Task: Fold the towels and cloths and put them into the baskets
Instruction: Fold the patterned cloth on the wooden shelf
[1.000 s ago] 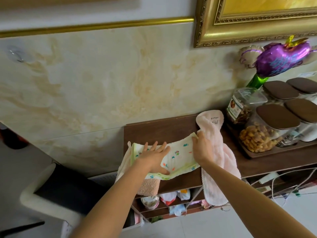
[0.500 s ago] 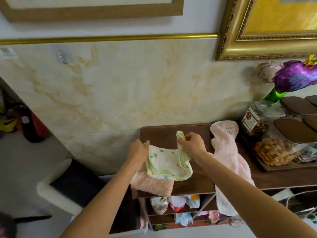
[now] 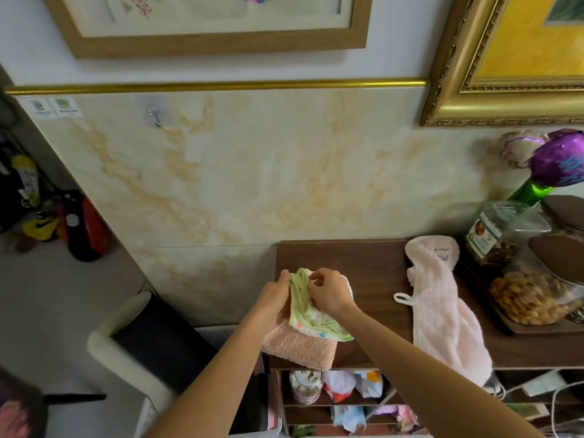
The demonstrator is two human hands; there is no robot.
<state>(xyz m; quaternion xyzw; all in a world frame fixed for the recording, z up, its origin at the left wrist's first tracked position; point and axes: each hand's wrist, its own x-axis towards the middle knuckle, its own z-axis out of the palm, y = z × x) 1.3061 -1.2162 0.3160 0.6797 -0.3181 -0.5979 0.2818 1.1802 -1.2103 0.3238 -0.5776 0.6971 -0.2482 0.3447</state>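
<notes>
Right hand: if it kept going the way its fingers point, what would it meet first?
The right hand points left, fingers pinching the green-trimmed cloth. Past that fold, the left hand likely comes first, though depth is unclear.

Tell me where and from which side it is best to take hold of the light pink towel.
Probably grip the light pink towel at its rounded top end, coming from above: that end lies flat on the wooden shelf, while the lower end hangs over the front edge.
</notes>
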